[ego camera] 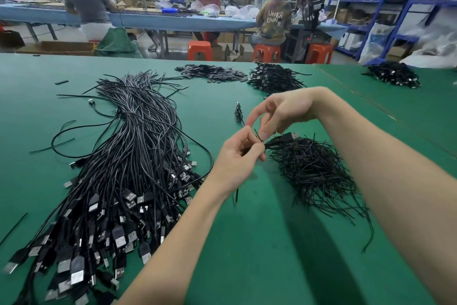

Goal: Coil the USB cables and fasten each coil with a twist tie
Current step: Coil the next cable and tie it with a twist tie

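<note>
**USB cable coil held up between both hands**

USB cable coil (pixel 277 142) sits above the green table (pixel 247 243), right over the twist tie pile (pixel 314 171). Left hand (pixel 237 156) has its fingers curled around the bundle, and right hand (pixel 277 112) pinches the twist tie (pixel 258 136) at the coil. Big heap of loose cables (pixel 118 168) lies off to the left.

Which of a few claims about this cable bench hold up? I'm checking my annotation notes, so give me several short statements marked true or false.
1. The left hand grips a coiled cable above the green table. True.
2. The right hand lies flat on the table. False: it is raised, fingers pinching at the coil.
3. The twist tie pile lies under the right forearm side. True.
4. The loose USB cable bundle lies right of the hands. False: it lies left.
</note>
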`<state>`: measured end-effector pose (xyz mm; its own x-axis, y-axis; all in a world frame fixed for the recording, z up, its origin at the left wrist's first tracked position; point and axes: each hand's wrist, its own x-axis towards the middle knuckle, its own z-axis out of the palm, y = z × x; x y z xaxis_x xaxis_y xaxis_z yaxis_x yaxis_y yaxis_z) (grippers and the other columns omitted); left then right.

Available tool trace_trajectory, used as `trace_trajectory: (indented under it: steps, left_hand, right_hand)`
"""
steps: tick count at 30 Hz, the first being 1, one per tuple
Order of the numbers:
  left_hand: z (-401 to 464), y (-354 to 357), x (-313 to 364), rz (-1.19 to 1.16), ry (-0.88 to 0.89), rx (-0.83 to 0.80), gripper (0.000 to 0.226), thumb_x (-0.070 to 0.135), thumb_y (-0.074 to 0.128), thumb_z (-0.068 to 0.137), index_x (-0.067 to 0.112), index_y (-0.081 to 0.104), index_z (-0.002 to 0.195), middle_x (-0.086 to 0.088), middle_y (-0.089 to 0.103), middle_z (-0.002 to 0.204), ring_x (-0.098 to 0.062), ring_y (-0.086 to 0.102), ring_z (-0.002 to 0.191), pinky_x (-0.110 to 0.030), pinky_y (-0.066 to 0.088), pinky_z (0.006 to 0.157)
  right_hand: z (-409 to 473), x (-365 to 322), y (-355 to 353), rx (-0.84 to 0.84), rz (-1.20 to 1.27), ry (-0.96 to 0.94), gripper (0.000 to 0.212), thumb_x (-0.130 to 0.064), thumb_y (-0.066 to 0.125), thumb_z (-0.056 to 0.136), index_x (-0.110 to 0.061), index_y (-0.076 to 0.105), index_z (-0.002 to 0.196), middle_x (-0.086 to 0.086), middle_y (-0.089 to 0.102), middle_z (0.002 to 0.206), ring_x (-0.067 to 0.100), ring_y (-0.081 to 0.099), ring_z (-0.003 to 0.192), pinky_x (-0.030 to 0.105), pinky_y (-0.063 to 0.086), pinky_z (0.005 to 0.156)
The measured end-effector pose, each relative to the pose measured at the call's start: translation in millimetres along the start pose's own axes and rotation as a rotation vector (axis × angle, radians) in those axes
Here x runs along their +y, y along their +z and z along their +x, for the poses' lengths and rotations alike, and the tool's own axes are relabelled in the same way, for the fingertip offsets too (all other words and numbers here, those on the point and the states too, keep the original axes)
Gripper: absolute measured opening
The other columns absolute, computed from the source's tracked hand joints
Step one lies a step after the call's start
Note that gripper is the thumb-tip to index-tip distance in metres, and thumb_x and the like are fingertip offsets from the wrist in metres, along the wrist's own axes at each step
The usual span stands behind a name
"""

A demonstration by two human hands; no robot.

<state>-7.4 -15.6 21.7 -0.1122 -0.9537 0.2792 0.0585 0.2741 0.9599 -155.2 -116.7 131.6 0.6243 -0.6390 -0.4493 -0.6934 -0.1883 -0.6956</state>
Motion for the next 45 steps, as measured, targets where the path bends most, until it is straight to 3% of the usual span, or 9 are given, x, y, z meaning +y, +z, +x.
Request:
trace_trajectory:
  steps: [3, 9, 14, 21, 26, 30, 38, 41, 45]
  left_hand:
    - [1, 1, -5, 0.022, -0.047, 0.131, 0.027, 0.009, 0.060, 0.087, 0.024, 0.051, 0.066, -0.014, 0.067, 0.073, -0.018, 0.037, 0.063, -0.031, 0.029, 0.058]
    - [11, -10, -8, -0.269, -0.179, 0.421, 0.017, 0.006, 0.061, 0.090, 0.012, 0.054, 0.076, -0.008, 0.073, 0.071, -0.014, 0.051, 0.052, -0.019, 0.042, 0.049]
    - [15, -13, -11, -0.456, -0.216, 0.433, 0.010, 0.001, 0.060, 0.092, -0.001, 0.067, 0.099, 0.000, 0.072, 0.069, -0.008, 0.063, 0.059, -0.017, 0.054, 0.064]
    - [9, -10, -15, -0.235, -0.037, 0.499, 0.016, 0.000, 0.072, 0.085, 0.016, 0.073, 0.087, -0.003, 0.078, 0.083, -0.015, 0.073, 0.079, -0.027, 0.059, 0.080]
    - [5, -9, -16, -0.002, 0.177, 0.526, 0.016, 0.013, 0.072, 0.081, 0.027, 0.072, 0.088, 0.008, 0.076, 0.083, -0.009, 0.072, 0.080, -0.023, 0.055, 0.078]
    - [5, -12, -16, 0.062, 0.229, 0.486, 0.022, 0.010, 0.069, 0.086, 0.030, 0.070, 0.095, 0.009, 0.076, 0.089, -0.010, 0.072, 0.088, -0.029, 0.056, 0.085]
    - [16, -13, -6, -0.624, -0.154, 0.279, 0.026, 0.006, 0.056, 0.098, -0.005, 0.064, 0.120, -0.018, 0.070, 0.118, -0.023, 0.067, 0.106, -0.034, 0.052, 0.101]
    - [18, -23, -5, -0.836, -0.315, 0.195, 0.039, 0.007, 0.060, 0.092, -0.007, 0.057, 0.129, -0.021, 0.059, 0.134, -0.027, 0.057, 0.124, -0.037, 0.040, 0.114]
    - [16, -26, -2, -0.911, -0.284, 0.214, 0.023, 0.004, 0.069, 0.073, 0.007, 0.062, 0.094, -0.010, 0.071, 0.091, -0.016, 0.067, 0.087, -0.023, 0.054, 0.088]
  right_hand:
    - [0, -31, 7, 0.181, -0.339, 0.058, 0.027, -0.011, 0.081, 0.082, -0.027, 0.075, 0.103, -0.007, 0.078, 0.084, 0.006, 0.056, 0.067, 0.017, 0.044, 0.056]
    - [-4, -44, 51, 0.586, -0.430, -0.177, 0.026, -0.010, 0.072, 0.079, -0.025, 0.071, 0.100, -0.015, 0.076, 0.074, 0.002, 0.071, 0.072, 0.026, 0.058, 0.072]
    - [-12, -37, 72, 0.702, -0.496, -0.290, 0.028, -0.003, 0.064, 0.078, -0.017, 0.073, 0.101, -0.008, 0.077, 0.077, -0.008, 0.064, 0.064, 0.007, 0.048, 0.073]
    - [-16, -21, 88, 0.840, -0.318, -0.184, 0.013, -0.010, 0.070, 0.083, -0.017, 0.077, 0.091, -0.007, 0.078, 0.080, -0.006, 0.068, 0.069, 0.001, 0.046, 0.066]
    - [-9, -19, 97, 0.981, -0.037, -0.177, 0.007, -0.008, 0.078, 0.081, -0.013, 0.079, 0.086, -0.002, 0.077, 0.073, 0.004, 0.072, 0.063, 0.018, 0.058, 0.064]
    - [-3, -17, 100, 1.056, -0.048, -0.248, 0.007, -0.009, 0.078, 0.082, -0.016, 0.078, 0.082, -0.002, 0.076, 0.071, 0.004, 0.070, 0.062, 0.013, 0.054, 0.064]
    - [4, -4, 99, 1.076, -0.264, -0.335, 0.012, -0.002, 0.065, 0.089, -0.010, 0.070, 0.097, 0.001, 0.072, 0.086, 0.021, 0.066, 0.077, 0.034, 0.054, 0.081]
    - [6, 0, 109, 1.077, -0.189, -0.437, 0.011, 0.000, 0.066, 0.089, -0.011, 0.068, 0.092, -0.004, 0.069, 0.082, 0.017, 0.067, 0.073, 0.029, 0.055, 0.074]
    - [17, 1, 115, 1.058, 0.399, -0.350, 0.017, 0.000, 0.073, 0.087, -0.016, 0.070, 0.081, -0.006, 0.069, 0.071, 0.007, 0.065, 0.062, 0.015, 0.050, 0.062]
